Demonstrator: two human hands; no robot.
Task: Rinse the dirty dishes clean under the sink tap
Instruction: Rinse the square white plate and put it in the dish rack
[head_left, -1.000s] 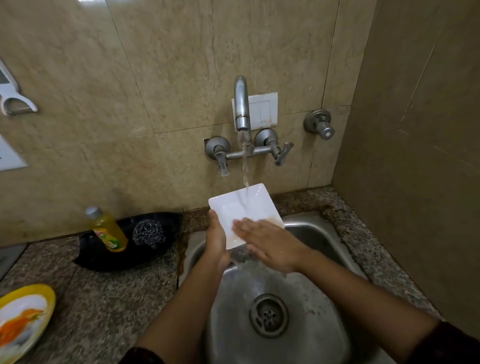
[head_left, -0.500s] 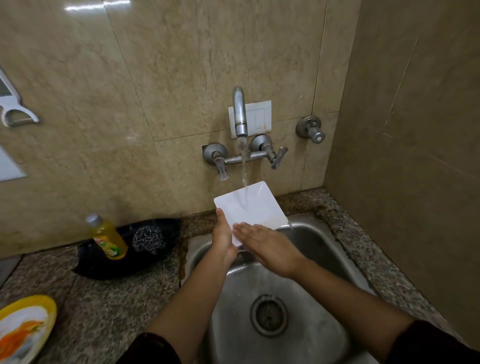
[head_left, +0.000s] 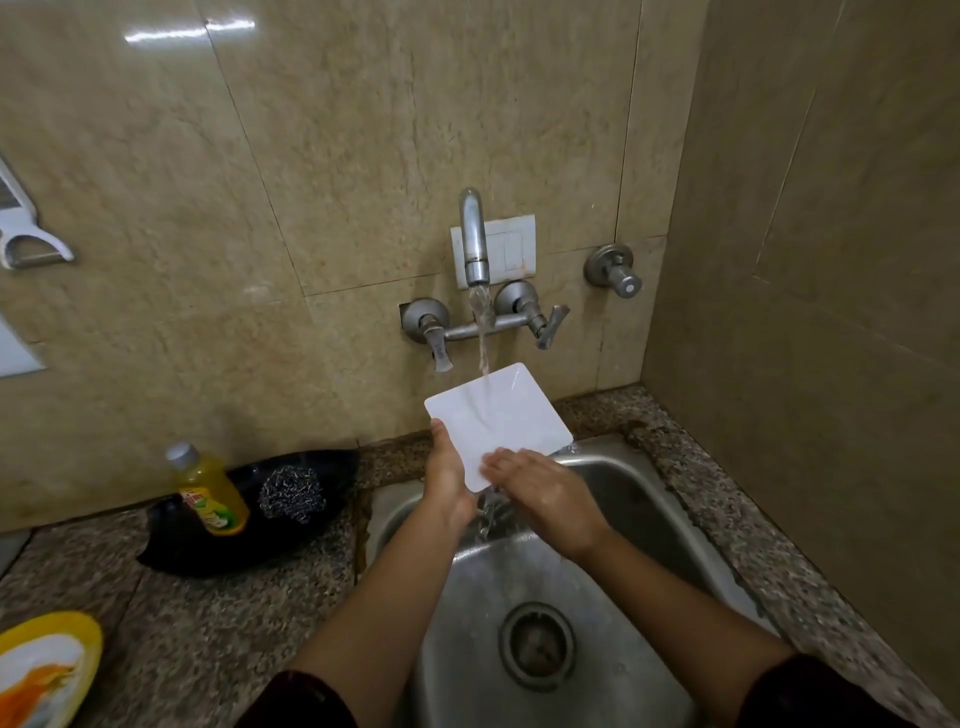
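Under the running tap, square white plate gripped at its near-left edge by left hand, right hand laid flat, fingers straight, on its near corner, over the steel sink.

Glossy beige marble-look tiles cover the back wall, crossed by thin grout lines. A streak of reflected light shows near the top left. A matching side wall meets the back wall in the right corner. A white switch plate sits on the back wall, and a white plastic fixture hangs at the left edge. Below runs a speckled granite desk.
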